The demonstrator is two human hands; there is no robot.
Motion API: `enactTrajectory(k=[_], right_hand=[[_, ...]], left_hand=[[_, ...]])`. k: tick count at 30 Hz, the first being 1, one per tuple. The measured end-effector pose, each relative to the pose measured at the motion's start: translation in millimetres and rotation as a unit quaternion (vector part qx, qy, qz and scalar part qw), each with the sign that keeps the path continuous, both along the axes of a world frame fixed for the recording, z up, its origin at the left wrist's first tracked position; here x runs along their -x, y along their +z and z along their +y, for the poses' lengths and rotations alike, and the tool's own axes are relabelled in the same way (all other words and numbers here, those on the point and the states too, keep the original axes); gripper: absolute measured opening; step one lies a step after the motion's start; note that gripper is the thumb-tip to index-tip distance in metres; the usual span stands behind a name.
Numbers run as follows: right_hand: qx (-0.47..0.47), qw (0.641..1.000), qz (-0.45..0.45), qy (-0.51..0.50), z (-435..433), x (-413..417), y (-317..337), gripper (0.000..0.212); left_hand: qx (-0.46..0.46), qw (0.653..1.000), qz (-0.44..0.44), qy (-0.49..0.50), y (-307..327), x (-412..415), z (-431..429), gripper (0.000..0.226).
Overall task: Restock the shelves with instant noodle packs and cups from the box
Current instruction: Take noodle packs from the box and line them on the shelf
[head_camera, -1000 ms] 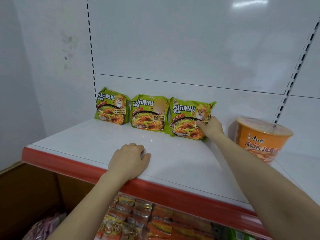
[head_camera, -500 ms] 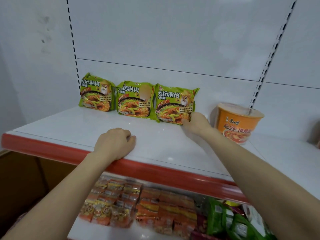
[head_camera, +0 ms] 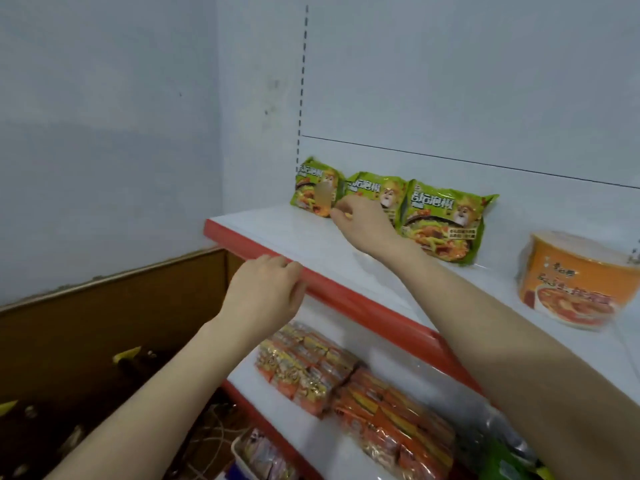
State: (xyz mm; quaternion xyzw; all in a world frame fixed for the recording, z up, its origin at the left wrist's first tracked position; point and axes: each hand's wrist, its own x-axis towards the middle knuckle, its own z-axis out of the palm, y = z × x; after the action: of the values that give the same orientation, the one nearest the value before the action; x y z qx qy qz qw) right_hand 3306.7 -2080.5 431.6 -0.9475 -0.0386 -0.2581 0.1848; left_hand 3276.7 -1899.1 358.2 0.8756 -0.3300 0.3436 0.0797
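Three green noodle packs lean upright against the back panel of the white upper shelf (head_camera: 263,226): a left pack (head_camera: 313,188), a middle pack (head_camera: 375,190) and a right pack (head_camera: 446,223). My right hand (head_camera: 363,225) reaches in front of the middle pack, fingertips at its lower left edge beside the left pack; a firm grip cannot be made out. My left hand (head_camera: 265,294) rests curled over the shelf's red front lip (head_camera: 346,301), holding nothing. An orange noodle cup (head_camera: 575,278) stands at the shelf's right.
Orange noodle packs (head_camera: 356,386) fill the lower shelf, with green packs at the bottom right. A brown cardboard box (head_camera: 86,327) stands open to the left, its dark contents blurred. A pale wall rises on the left.
My right hand moved from the right pack's lower corner to the middle pack. My left hand slid back from the shelf top to the red lip. The view swung left.
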Motion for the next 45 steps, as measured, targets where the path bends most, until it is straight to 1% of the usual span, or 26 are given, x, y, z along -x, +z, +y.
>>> enactTrajectory(k=[2,4,6,10,15,17,20,22,24,26,30,33,36,40,45], right_hand=[[-0.004,0.998,-0.003,0.062,41.4,-2.2,-10.7,0.031],[-0.017,0.992,0.003,0.123,83.2,0.1,-26.9,0.030],[-0.023,0.985,0.023,0.169,122.2,6.4,-47.1,0.028],[-0.024,0.968,0.076,0.239,188.6,21.8,-90.9,0.031],[-0.006,0.952,0.155,0.264,250.7,25.2,-149.8,0.033],[0.001,0.949,0.185,0.256,270.7,20.2,-177.8,0.033],[0.003,0.945,0.229,0.232,295.6,10.0,-224.9,0.031],[-0.002,0.944,0.249,0.216,300.1,8.7,-253.6,0.029],[-0.002,0.942,0.273,0.197,301.0,8.5,-286.5,0.029],[0.002,0.934,0.308,0.181,298.1,10.4,-321.8,0.030],[0.011,0.918,0.369,0.143,280.9,17.4,-400.1,0.030],[0.019,0.902,0.411,0.130,265.9,24.6,-455.4,0.030],[0.040,0.893,0.434,0.112,251.3,29.1,-510.2,0.026],[0.061,0.879,0.456,0.123,234.3,37.2,-589.1,0.025],[0.091,0.868,0.469,0.135,213.9,50.6,-697.5,0.022]], left_hand=[[0.009,0.998,0.026,0.054,-14.1,21.6,33.2,0.029],[0.020,0.992,0.057,0.108,-33.4,41.5,67.4,0.024],[0.029,0.980,0.109,0.163,-54.6,61.3,100.5,0.021],[0.033,0.958,0.161,0.234,-95.7,93.9,160.8,0.026],[0.033,0.937,0.206,0.279,-147.6,114.9,223.0,0.022],[0.036,0.925,0.242,0.291,-174.6,116.1,244.7,0.026],[0.037,0.916,0.274,0.290,-214.4,111.1,272.3,0.029],[0.022,0.909,0.302,0.285,-238.3,108.4,280.7,0.031],[-0.004,0.895,0.346,0.282,-266.2,105.3,288.2,0.032],[-0.010,0.883,0.379,0.275,-300.2,105.9,292.8,0.031],[-0.032,0.843,0.468,0.264,-364.5,116.4,289.5,0.031],[-0.036,0.814,0.515,0.266,-405.7,122.5,282.9,0.030],[-0.061,0.788,0.549,0.272,-448.2,126.3,272.1,0.031],[-0.070,0.754,0.587,0.287,-515.6,127.6,255.8,0.032],[-0.095,0.735,0.606,0.289,-614.3,130.0,230.5,0.034]])
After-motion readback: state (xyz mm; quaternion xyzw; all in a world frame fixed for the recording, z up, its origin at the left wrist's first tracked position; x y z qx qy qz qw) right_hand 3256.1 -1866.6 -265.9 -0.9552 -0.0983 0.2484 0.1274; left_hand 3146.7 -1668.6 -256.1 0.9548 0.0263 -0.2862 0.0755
